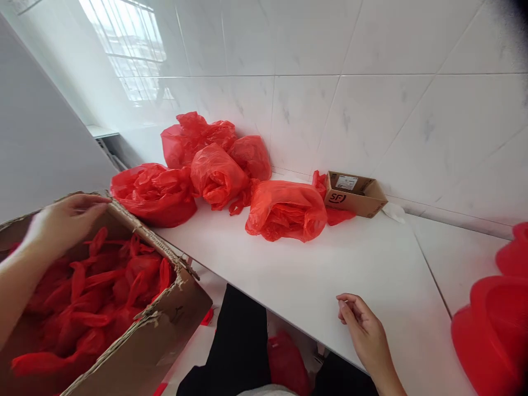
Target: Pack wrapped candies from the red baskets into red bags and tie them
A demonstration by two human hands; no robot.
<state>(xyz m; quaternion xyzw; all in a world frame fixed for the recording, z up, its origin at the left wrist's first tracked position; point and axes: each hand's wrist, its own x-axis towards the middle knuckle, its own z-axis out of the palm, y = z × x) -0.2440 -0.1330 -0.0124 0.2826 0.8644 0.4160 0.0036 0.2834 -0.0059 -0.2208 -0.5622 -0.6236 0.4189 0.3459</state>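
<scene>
My left hand (68,223) is over the large cardboard box (177,313), its fingers stretched out near the far rim, with nothing visible in them. Inside the box lie many knotted red plastic bags (99,291). My right hand (365,333) rests above the white table (350,264) near its front edge. Its fingers are loosely curled with the thumb close to them, and no object shows between them. In front of both hands, a crumpled red plastic bag (289,212) with folded red film inside sits on the tabletop.
More red plastic bags (218,176) are heaped against the tiled wall (305,121). A small open cardboard box (357,201) stands at the back of the table. Red plastic tubs (490,324) are at the right edge. Below the table is a red bag (286,360) between my legs.
</scene>
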